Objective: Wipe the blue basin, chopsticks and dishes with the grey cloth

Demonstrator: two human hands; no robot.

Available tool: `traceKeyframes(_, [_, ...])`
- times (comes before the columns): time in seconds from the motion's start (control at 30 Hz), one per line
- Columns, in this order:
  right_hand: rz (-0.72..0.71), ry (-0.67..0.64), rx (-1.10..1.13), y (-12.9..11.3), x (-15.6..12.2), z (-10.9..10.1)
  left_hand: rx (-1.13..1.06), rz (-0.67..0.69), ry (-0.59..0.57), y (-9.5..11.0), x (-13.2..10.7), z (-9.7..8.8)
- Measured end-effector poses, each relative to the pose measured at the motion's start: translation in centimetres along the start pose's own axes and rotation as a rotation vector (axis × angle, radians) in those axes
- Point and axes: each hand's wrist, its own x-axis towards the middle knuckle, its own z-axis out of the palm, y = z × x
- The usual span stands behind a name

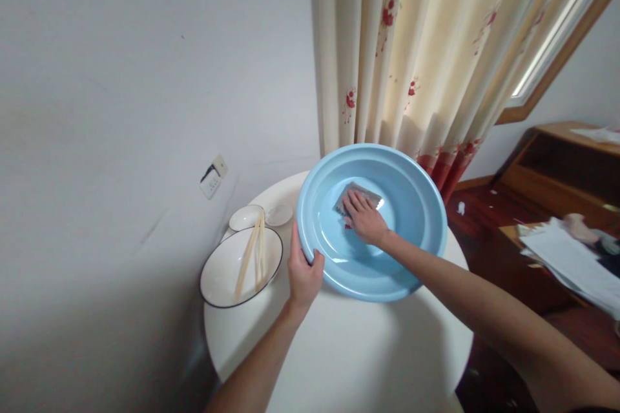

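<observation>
A light blue plastic basin is tilted over the round white table, its inside facing me. My left hand grips the basin's left rim, thumb on the inner side and fingers around the outside. Inside the basin, my right hand presses a grey cloth against the bottom, fingers laid over it. Red lettering shows beside that hand, partly covered by it.
Left of the basin on the white table stand a large dark-rimmed bowl with chopsticks in it and two small dishes. A wall, a curtain and papers on a low surface surround the table.
</observation>
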Motion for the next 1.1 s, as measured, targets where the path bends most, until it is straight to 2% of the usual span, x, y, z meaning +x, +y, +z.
traceKeyframes(0.07, [0.244, 0.021, -0.049, 0.6, 0.2, -0.1, -0.010, -0.010, -0.006, 0.1, 0.0, 0.0])
traceKeyframes(0.13, [0.327, 0.009, -0.066, 0.9, -0.1, -0.5, -0.024, -0.021, -0.013, 0.1, 0.0, 0.1])
traceKeyframes(0.2, [0.216, -0.007, -0.041, 0.8, -0.7, -0.9, -0.037, -0.024, -0.009, 0.0, 0.1, 0.1])
traceKeyframes(0.33, [-0.200, -0.037, 0.095, -0.3, -1.6, -1.4, -0.050, -0.033, 0.001, -0.2, 0.2, 0.0])
traceKeyframes(0.4, [-0.294, -0.029, 0.154, -0.8, -1.4, -1.4, -0.047, -0.044, -0.003, -0.2, 0.2, 0.0])
traceKeyframes(0.47, [-0.291, -0.003, 0.187, -0.9, -1.0, -1.4, -0.047, -0.049, -0.009, -0.3, 0.2, 0.0])
traceKeyframes(0.73, [-0.031, 0.024, 0.030, 0.3, 0.1, -1.9, -0.054, -0.034, 0.011, -0.5, 0.1, 0.0])
traceKeyframes(0.87, [0.201, 0.076, -0.081, -0.1, -0.4, -1.8, -0.052, -0.015, 0.014, -0.7, 0.1, 0.0])
traceKeyframes(0.97, [0.356, 0.061, -0.111, -0.6, -0.8, -1.6, -0.046, -0.005, 0.021, -0.8, 0.0, 0.1])
traceKeyframes(1.03, [0.398, 0.032, -0.101, -1.0, -1.1, -1.6, -0.041, -0.002, 0.030, -0.8, -0.1, 0.1])
traceKeyframes(1.1, [0.377, 0.000, -0.076, -1.2, -1.4, -1.7, -0.042, 0.000, 0.037, -0.8, -0.1, 0.2])
